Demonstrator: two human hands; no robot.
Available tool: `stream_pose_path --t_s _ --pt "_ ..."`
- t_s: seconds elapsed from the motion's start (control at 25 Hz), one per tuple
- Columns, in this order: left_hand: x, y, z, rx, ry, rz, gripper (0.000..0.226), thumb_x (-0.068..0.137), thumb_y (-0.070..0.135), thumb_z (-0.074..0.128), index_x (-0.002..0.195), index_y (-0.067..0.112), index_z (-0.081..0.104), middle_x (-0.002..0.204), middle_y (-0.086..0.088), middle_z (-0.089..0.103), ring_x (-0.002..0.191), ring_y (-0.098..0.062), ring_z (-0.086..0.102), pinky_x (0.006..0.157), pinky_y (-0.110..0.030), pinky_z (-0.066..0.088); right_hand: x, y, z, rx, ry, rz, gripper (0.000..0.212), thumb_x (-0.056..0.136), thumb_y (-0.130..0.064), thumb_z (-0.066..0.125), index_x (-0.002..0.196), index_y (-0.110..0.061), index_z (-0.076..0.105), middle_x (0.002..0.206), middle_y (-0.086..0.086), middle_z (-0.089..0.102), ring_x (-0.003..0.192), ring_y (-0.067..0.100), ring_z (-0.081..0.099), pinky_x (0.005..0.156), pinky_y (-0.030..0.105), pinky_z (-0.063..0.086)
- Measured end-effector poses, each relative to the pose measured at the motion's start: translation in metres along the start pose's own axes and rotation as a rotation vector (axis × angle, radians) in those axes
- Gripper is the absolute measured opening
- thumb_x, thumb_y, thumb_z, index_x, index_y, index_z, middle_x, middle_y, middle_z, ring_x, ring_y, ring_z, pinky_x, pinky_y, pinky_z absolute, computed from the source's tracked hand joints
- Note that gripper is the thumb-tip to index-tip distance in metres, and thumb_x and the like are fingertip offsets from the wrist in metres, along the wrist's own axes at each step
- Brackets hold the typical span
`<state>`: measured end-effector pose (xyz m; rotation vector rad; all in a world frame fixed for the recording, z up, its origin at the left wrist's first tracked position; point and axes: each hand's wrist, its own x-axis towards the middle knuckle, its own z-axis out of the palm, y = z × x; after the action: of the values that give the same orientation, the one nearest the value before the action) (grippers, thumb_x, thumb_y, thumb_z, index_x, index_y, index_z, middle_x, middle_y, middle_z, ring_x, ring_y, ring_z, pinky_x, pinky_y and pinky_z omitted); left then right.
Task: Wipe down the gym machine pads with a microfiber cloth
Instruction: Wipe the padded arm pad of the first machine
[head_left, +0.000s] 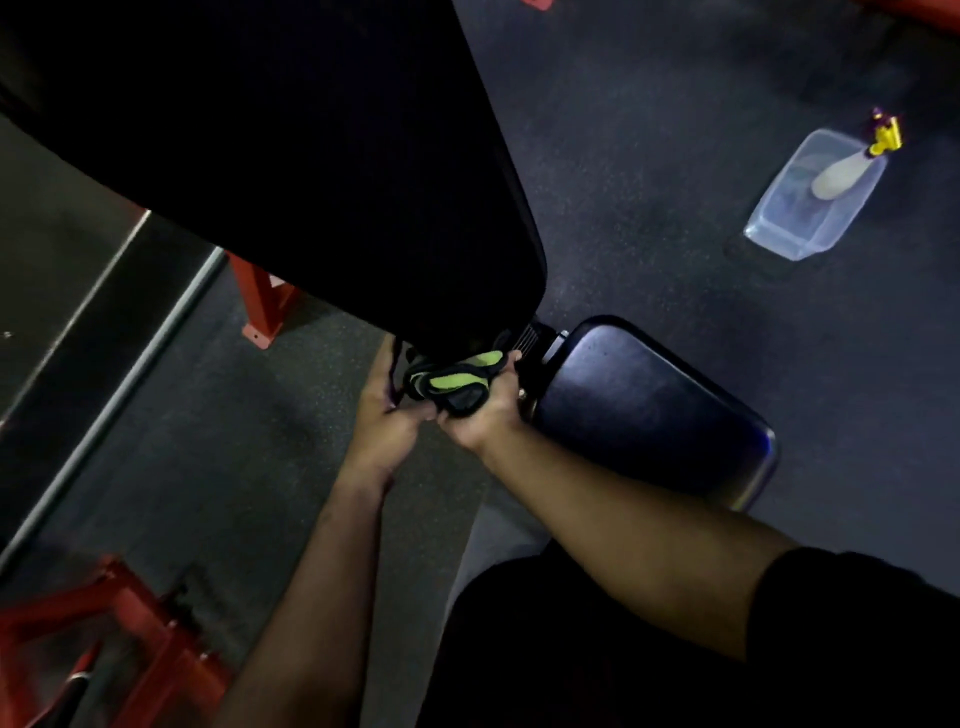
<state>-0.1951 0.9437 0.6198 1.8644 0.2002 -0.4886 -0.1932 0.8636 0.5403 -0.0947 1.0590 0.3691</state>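
A large black back pad slopes from the upper left down to the middle of the view. Below its lower end lies a dark seat pad. A green and black microfiber cloth is bunched just under the back pad's lower edge. My right hand grips the cloth from below. My left hand is beside it, with its fingers closed on the cloth's dark edge. Both hands are touching each other in the gap between the two pads.
A clear plastic tub stands on the dark rubber floor at the upper right, with a white spray bottle with a yellow trigger in it. Red machine frame parts stand at left, more red frame at lower left.
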Motion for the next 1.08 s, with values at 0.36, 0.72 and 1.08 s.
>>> stream_pose_path --t_s 0.36,0.72,1.08 --pt "0.014 0.013 -0.005 0.344 0.176 0.104 0.041 0.085 0.025 0.074 0.117 0.002 0.062 0.105 -0.004 0.072 0.097 -0.011 0.07 0.083 -0.019 0.053 0.041 -0.032 -0.017 -0.192 0.223 -0.126 0.074 0.088 -0.072 0.045 0.128 -0.013 0.062 0.114 0.015 0.073 0.106 0.034 0.069 0.1 0.05 0.051" --pt "0.015 0.021 0.002 0.519 0.27 0.059 0.044 0.085 0.028 0.075 0.121 0.007 0.06 0.113 -0.008 0.071 0.097 -0.011 0.064 0.074 -0.007 0.04 0.006 -0.111 -0.011 -0.625 0.213 -0.564 0.026 0.103 -0.031 0.053 0.119 -0.011 0.06 0.101 0.0 0.067 0.1 0.019 0.064 0.086 0.03 0.05" --pt "0.013 0.024 0.003 0.44 0.245 0.043 0.049 0.085 0.024 0.075 0.129 0.012 0.056 0.114 0.003 0.067 0.105 -0.013 0.063 0.087 -0.02 0.045 -0.022 -0.115 -0.074 -0.285 -0.105 -0.473 0.042 0.104 -0.033 0.047 0.142 -0.014 0.05 0.129 0.014 0.065 0.114 0.031 0.065 0.087 0.044 0.057"
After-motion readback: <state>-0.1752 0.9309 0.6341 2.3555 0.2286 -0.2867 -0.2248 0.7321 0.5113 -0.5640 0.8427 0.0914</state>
